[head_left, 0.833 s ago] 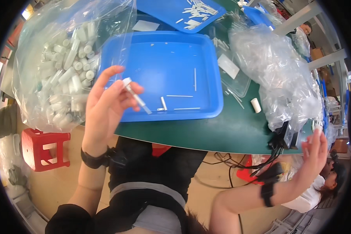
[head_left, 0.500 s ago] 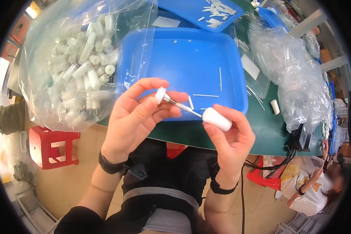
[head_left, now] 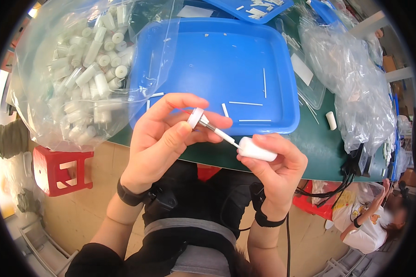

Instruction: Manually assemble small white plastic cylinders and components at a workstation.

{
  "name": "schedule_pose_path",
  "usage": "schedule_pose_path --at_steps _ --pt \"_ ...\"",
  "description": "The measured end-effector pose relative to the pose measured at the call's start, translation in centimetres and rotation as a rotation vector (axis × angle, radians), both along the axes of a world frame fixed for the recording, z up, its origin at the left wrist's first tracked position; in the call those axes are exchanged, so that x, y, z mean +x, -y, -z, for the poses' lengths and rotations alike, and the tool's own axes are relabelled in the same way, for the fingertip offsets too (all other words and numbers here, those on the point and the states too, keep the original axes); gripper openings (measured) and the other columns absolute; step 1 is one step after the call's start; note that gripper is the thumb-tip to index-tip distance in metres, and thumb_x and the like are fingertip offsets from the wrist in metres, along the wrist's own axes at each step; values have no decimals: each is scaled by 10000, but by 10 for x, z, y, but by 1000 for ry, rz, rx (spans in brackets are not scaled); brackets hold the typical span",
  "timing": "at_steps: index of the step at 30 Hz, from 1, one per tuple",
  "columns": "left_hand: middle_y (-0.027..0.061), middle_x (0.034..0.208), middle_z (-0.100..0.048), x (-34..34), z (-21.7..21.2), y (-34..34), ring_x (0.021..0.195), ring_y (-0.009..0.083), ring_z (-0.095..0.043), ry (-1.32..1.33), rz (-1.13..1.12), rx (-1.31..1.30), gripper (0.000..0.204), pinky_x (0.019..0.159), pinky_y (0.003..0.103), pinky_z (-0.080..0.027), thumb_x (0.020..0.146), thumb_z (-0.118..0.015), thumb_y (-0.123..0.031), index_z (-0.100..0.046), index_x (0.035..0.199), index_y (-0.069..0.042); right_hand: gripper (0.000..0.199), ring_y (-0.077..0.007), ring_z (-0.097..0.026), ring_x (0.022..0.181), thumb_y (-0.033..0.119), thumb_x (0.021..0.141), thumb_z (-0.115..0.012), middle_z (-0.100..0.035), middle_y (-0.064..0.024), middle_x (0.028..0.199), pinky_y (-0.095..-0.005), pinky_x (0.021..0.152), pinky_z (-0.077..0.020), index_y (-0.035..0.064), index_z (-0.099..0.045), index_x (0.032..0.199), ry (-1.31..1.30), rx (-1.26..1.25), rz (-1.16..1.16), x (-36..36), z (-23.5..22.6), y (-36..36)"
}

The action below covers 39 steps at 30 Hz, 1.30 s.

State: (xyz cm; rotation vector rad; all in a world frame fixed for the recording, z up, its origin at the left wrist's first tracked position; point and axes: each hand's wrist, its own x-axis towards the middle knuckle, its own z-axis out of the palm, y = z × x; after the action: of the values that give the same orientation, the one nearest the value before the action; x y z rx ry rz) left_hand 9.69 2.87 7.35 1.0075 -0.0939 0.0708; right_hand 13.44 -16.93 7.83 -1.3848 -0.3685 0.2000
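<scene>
My left hand pinches a small white pump head whose thin white dip tube slants down to the right. My right hand grips a small white bottle, and the tube's lower end enters its mouth. Both hands hover just in front of a blue tray on the green table. Several loose white tubes lie in the tray.
A big clear bag of white bottles sits at the left. Crumpled clear bags lie at the right, with one loose white bottle beside them. A second blue tray is behind. A red stool stands below; another person sits lower right.
My right hand came up from the lower right carrying the white bottle and met my left hand. The dip tube now reaches into the bottle's mouth. The view drew closer.
</scene>
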Motion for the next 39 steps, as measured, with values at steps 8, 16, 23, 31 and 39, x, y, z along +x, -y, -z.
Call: schedule_pose_path --at_steps 8,16,23,31,39 --pt "235 1168 -566 -3 4 4 1004 216 -601 57 32 106 281 902 334 -475 938 -466 -56 -448 1208 16 353 -169 -611 820 -137 704 -659 -640 -145 940 -257 735 -478 -57 -638 1047 30 5 -31 0 6 0" --pt "208 1085 -556 -10 -6 2 991 245 -585 -52 -51 250 257 868 351 -497 778 -526 139 -609 1014 76 262 -209 -657 876 -74 724 -695 -663 -160 966 -288 759 -523 -36 -642 978 376 -324 87 1 1 4" --pt "142 1120 -577 -9 -1 1 968 186 -610 -38 -90 438 236 832 273 -531 781 -579 139 -656 983 45 254 -225 -601 979 -100 775 -618 -615 -165 1036 -316 847 -495 -60 -607 1026 -96 -35 -41 3 -6 8" --pt "156 1045 -620 -9 1 -1 870 189 -648 107 -199 547 205 732 263 -552 732 -650 131 -664 915 39 252 -217 -652 818 -93 807 -608 -636 -213 966 -307 726 -549 -74 -503 1035 -225 74 -71 -2 -17 8" --pt "174 857 -674 -15 -12 4 800 254 -670 242 -165 675 263 669 300 -550 611 -709 149 -668 835 19 292 -149 -652 645 31 621 -824 -672 -130 750 -232 557 -498 -41 -669 857 190 -190 26 -10 -7 12"
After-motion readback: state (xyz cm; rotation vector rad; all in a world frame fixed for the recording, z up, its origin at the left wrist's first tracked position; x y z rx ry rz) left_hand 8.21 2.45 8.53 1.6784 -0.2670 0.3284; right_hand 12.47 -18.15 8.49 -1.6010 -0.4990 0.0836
